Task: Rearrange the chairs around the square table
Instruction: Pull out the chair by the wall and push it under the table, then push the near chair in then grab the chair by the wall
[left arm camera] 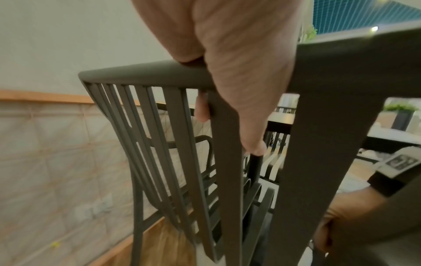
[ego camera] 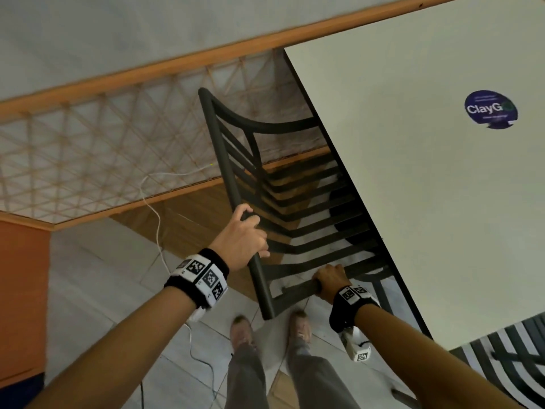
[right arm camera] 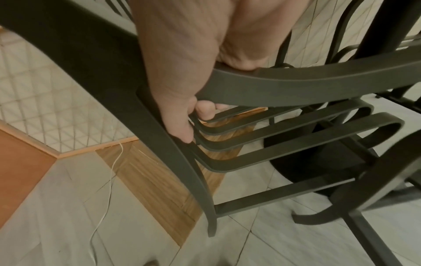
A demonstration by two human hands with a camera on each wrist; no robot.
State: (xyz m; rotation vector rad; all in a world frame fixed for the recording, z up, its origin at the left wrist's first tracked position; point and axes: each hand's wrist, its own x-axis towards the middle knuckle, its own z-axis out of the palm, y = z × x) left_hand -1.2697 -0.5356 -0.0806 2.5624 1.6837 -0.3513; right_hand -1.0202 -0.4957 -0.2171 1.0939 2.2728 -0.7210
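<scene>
Dark grey and slatted, the chair (ego camera: 283, 202) sits tucked against the square table (ego camera: 427, 187). The left hand (ego camera: 246, 236) grips its top rail and the right hand (ego camera: 331, 281) grips its side post. Another chair (ego camera: 507, 358) waits at the table's near corner, so the job looks unfinished.

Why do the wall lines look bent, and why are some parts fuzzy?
Head view: the wide lens bows the wall trim and the table edge. Left wrist view: the left hand fills the frame, and the chair slats nearest the lens look smeared. Right wrist view: the right hand looms soft and large, with dim, warm light.
</scene>
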